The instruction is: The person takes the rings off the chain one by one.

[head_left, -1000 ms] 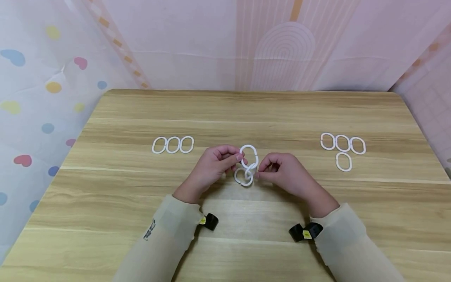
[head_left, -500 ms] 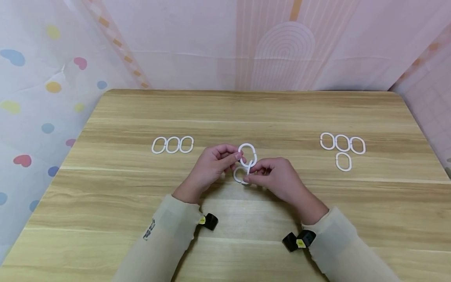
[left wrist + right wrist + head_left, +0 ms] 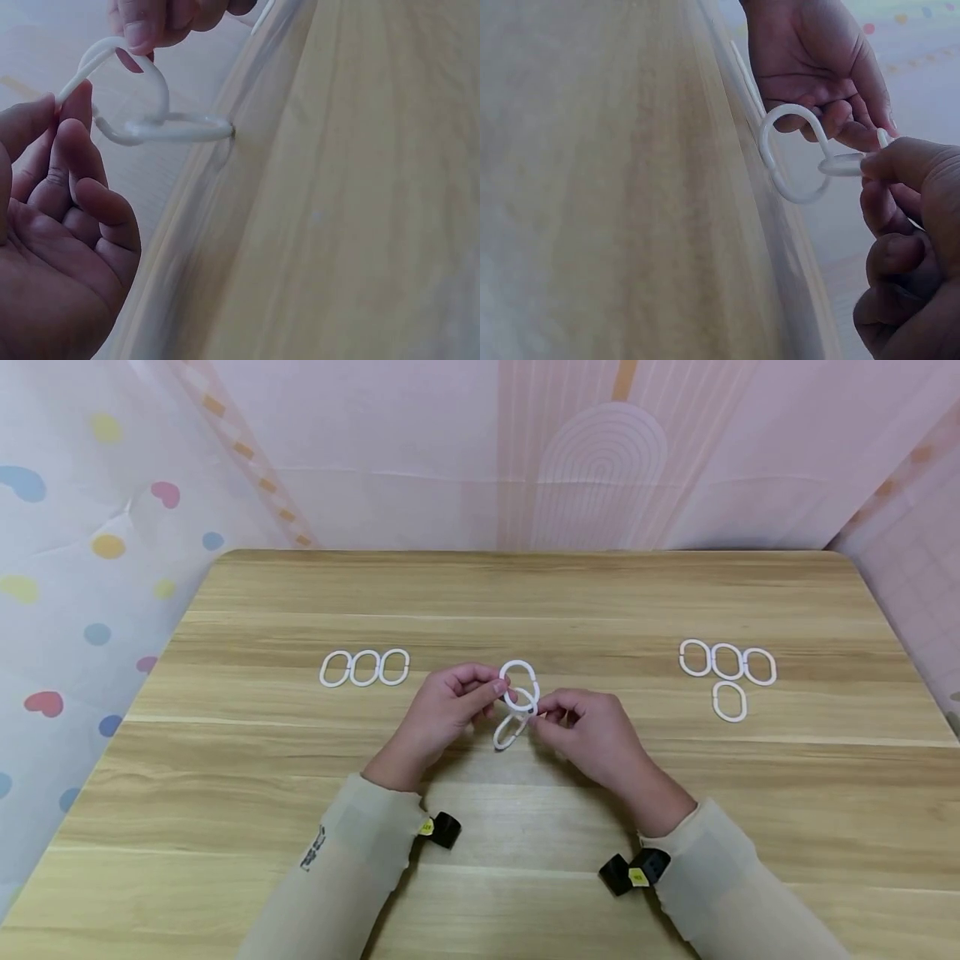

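Several white oval plastic links are in view. My left hand (image 3: 442, 710) pinches the upper link (image 3: 519, 663) of a short joined chain between thumb and fingertips, above the table's middle. My right hand (image 3: 596, 731) pinches the middle link (image 3: 843, 165), which is threaded through the upper one and partly covered by the fingers. Below, a third link (image 3: 498, 742) hangs tilted from the middle link. In the left wrist view this hanging link (image 3: 180, 133) lies nearly edge-on, while the right wrist view shows it as a rounded loop.
Flat on the wood-grain table (image 3: 480, 902) to the left lies a row of 3 white links (image 3: 351, 670). On the right is another such row (image 3: 712, 660) with a single link (image 3: 716, 702) just below it. A patterned cloth (image 3: 420, 460) rises behind the table.
My right hand moved left and took hold of the middle link. The lower link has swung from facing up to a narrow tilt. My left hand keeps its pinch, shifting slightly left in view.
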Motion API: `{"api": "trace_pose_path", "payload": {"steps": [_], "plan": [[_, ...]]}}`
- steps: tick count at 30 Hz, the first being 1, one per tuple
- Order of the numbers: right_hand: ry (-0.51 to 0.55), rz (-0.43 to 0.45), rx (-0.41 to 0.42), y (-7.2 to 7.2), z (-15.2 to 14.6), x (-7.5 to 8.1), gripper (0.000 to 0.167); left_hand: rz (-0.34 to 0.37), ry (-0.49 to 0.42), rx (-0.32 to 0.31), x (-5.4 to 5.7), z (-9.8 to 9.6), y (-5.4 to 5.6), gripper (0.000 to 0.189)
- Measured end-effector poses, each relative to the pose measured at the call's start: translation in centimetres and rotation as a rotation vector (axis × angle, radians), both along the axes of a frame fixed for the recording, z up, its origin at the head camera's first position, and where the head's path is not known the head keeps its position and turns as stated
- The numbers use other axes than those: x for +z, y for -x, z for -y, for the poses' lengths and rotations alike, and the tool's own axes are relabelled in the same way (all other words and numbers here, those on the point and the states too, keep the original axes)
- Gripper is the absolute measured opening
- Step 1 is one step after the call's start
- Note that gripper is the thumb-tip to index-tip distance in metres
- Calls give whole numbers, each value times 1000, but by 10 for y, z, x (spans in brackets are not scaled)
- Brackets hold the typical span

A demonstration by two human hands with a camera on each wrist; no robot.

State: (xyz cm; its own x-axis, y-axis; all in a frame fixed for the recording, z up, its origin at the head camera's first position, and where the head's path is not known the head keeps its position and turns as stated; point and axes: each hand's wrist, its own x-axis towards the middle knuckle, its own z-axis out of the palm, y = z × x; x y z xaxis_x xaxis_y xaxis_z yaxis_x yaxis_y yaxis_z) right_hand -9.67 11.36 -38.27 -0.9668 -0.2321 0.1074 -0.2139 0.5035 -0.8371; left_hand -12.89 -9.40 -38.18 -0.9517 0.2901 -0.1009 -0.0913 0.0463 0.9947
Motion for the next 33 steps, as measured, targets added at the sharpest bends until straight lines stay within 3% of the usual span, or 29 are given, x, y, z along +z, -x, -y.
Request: {"api": "trace_pose_path", "payload": {"steps": [7, 17, 26, 33], "plan": [[-16, -35, -81, 0, -3, 3, 8, 32, -35, 19, -1, 0, 0, 13], [-51, -56, -111, 2, -4, 3, 11, 21, -29, 2, -2, 0, 0, 12], [-120, -214, -164, 5, -10, 1, 9, 36, -10, 16, -1, 0, 1, 17], [-127, -258, -176, 6, -13, 1, 9, 21, -10, 7, -2, 0, 1, 19]]}}
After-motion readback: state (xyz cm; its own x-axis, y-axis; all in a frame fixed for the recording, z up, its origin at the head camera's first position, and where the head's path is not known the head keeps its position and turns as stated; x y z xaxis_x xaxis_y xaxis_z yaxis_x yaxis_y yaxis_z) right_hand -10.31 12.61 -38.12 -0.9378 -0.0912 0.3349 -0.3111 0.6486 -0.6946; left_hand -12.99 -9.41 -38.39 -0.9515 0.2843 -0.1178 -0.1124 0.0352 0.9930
